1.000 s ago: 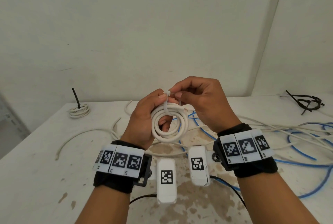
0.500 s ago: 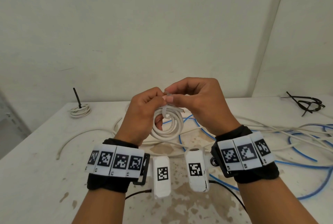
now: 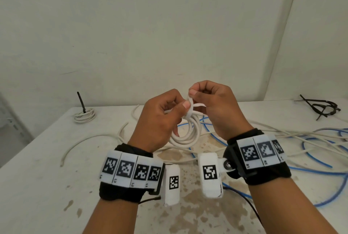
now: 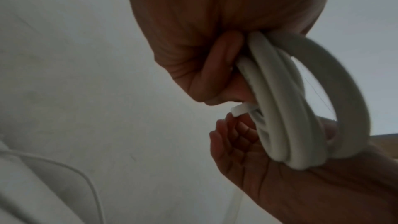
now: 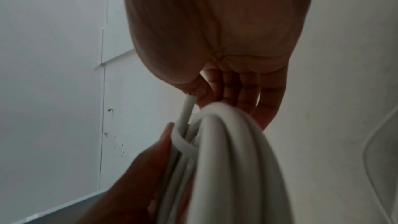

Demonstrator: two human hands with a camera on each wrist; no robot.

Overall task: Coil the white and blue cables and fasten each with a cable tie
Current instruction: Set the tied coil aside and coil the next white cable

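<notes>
A small coil of white cable [image 3: 190,135] hangs in the air above the table, held at its top by my left hand [image 3: 165,113], whose fingers curl round the strands. A white cable tie [image 3: 190,107] wraps the top of the coil. My right hand [image 3: 209,100] pinches the tie's free end just above the coil. In the left wrist view the coil [image 4: 286,108] hangs beside the palm with the tie [image 4: 241,109] across it. In the right wrist view the tie [image 5: 183,142] loops the strands [image 5: 226,159]. Loose blue cable [image 3: 310,164] lies on the table at right.
A tied white coil with a black tie [image 3: 84,115] sits at the table's back left. Black cable ties [image 3: 320,107] lie at the back right. Loose white cable [image 3: 88,141] runs across the stained white table [image 3: 37,186]. A wall stands close behind.
Both hands have risen slightly with the coil. The right hand has drawn the tie's end upward, and the coil has turned more edge-on.
</notes>
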